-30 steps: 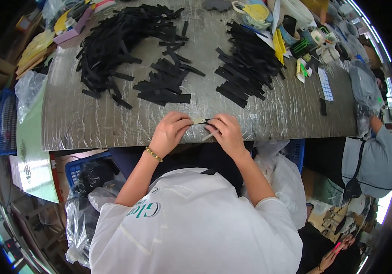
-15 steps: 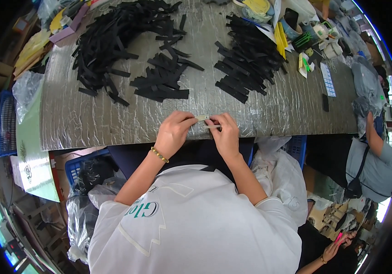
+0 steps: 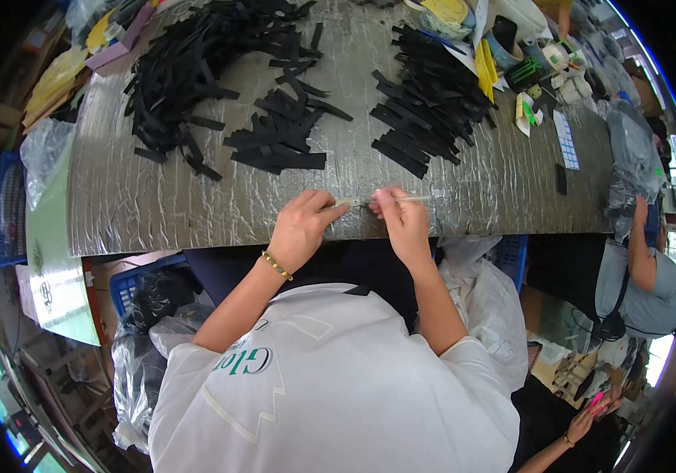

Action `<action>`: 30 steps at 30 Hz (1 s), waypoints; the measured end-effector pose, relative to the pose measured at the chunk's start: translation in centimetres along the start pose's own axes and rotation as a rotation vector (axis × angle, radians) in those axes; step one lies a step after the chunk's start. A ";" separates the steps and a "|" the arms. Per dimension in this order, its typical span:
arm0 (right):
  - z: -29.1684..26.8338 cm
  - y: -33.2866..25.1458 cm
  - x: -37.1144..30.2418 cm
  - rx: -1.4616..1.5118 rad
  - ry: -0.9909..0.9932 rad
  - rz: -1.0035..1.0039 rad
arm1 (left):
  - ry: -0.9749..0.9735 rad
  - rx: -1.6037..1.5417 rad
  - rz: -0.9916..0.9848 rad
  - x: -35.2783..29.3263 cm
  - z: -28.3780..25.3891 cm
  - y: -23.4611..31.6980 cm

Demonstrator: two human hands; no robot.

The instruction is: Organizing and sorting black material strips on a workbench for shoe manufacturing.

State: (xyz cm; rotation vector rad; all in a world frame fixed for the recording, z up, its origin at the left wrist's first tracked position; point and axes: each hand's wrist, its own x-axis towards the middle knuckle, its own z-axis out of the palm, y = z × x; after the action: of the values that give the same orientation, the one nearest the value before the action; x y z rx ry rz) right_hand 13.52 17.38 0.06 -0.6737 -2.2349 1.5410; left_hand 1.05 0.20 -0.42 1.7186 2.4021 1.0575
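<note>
Near the front edge of the table, my left hand (image 3: 300, 224) pinches a small pale flat piece (image 3: 354, 202) with a dark spot at its right end. Just to the right, my right hand (image 3: 406, 227) has its fingers closed on a thin pale stick (image 3: 421, 199), which sticks out to the right above the knuckles. Those right fingertips are slightly blurred and stand close to the flat piece's right end; whether they touch it I cannot tell.
Heaps of black strips lie beyond my hands, at far left (image 3: 188, 75), in the middle (image 3: 279, 138) and at right (image 3: 432, 102). Tools and cups crowd the table's (image 3: 235, 209) back right corner. Another person's arm (image 3: 640, 252) shows at the right.
My right hand has moved right and away from the flat piece. The stick, lower between both hands before, now points right above the right hand. My left hand has barely moved.
</note>
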 end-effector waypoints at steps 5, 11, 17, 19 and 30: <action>0.7 0.3 -0.1 0.051 -0.013 0.000 | -0.005 0.034 0.003 0.0 0.0 0.2; 1.0 0.2 0.0 0.020 0.010 -0.044 | -0.006 0.043 0.005 0.0 0.0 0.1; 1.1 0.5 0.0 -0.037 0.043 -0.059 | -0.004 0.054 -0.006 0.1 0.0 0.3; 1.1 0.2 0.0 -0.060 0.047 -0.084 | -0.006 0.052 -0.014 0.0 0.1 0.2; 2.2 -0.9 -0.2 -0.056 -0.067 -0.096 | 0.092 -0.023 -0.067 -0.1 0.4 0.0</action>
State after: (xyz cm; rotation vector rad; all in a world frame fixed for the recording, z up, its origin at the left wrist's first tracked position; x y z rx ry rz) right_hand 12.31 15.28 0.13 -0.5295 -2.3311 1.4806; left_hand 1.23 0.30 -0.74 1.6042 2.4720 1.1757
